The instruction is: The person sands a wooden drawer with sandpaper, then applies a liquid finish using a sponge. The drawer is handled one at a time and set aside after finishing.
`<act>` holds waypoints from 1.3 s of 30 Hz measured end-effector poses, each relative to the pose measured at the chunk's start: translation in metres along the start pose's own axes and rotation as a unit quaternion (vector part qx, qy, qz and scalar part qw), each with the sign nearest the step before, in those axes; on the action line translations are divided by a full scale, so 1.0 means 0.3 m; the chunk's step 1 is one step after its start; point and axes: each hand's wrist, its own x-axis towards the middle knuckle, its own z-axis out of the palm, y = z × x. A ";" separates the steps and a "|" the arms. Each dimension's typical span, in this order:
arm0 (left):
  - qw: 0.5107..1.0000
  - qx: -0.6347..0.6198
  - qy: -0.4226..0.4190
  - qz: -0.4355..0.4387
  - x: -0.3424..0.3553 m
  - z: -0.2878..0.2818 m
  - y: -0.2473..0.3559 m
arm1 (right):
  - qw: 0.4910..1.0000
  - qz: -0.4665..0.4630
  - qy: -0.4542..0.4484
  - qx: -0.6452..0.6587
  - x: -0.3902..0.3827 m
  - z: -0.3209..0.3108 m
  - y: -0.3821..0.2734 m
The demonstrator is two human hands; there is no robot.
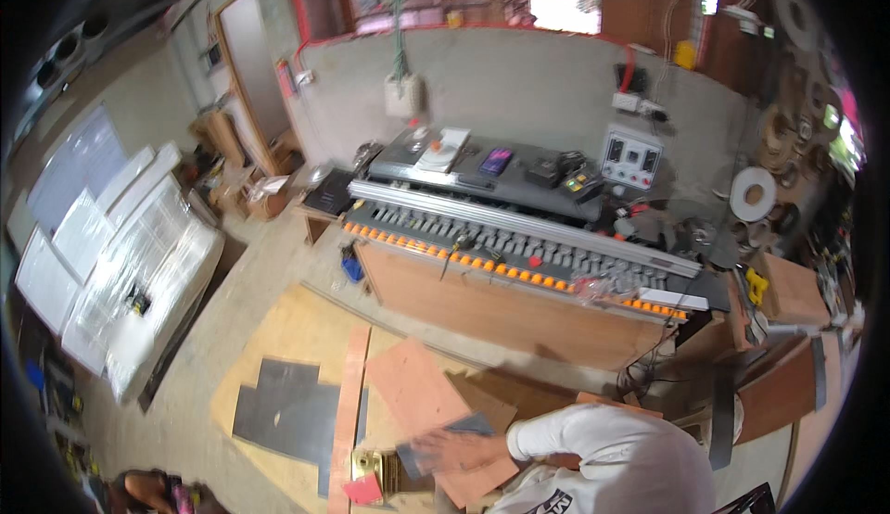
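My right hand [456, 450], in a white sleeve, reaches leftward and lies palm down, fingers stretched out and slightly blurred. It rests on a dark grey sheet [477, 423] among reddish-brown boards. One such board [415, 386] lies just beyond the hand, and another board [482, 483] shows on its near side. Left of the hand stands a small gold-coloured boxy thing [368, 463] whose kind I cannot make out, with a pinkish-red piece [362, 489] in front. A long reddish-brown strip [349, 398] runs past it. My left hand is out of sight.
Dark grey cut sheets [283, 407] lie on a pale plywood panel [243, 329]. Ahead stands a long machine [519, 259] with orange-tipped rollers and a control box [632, 157]. Plastic-wrapped white panels [139, 282] lean at left. Rolls of edging [753, 193] hang at right.
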 end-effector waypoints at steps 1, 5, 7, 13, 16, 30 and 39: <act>0.999 -0.010 -0.032 0.007 -0.040 -0.014 -0.028 | 0.998 0.042 -0.034 0.041 0.079 0.027 0.071; 0.993 0.109 0.011 0.041 -0.108 -0.063 -0.108 | 0.985 0.133 0.031 -0.101 0.276 0.057 0.419; 0.995 -0.036 0.082 -0.043 -0.096 -0.058 -0.123 | 0.948 0.264 0.068 -0.163 0.344 0.021 0.561; 0.991 -0.093 0.088 -0.041 -0.088 -0.006 -0.093 | 0.883 0.451 0.084 -0.099 0.482 -0.026 0.554; 0.984 0.169 0.043 0.029 -0.097 -0.055 -0.094 | 0.957 0.268 0.066 -0.092 0.359 0.029 0.321; 0.974 0.217 -0.034 0.059 -0.095 -0.165 -0.152 | 0.925 0.364 0.018 -0.103 -0.130 0.027 -0.143; 0.884 0.426 -0.148 0.124 -0.126 -0.452 -0.311 | 0.977 0.200 -0.069 -0.011 -0.153 0.158 -0.665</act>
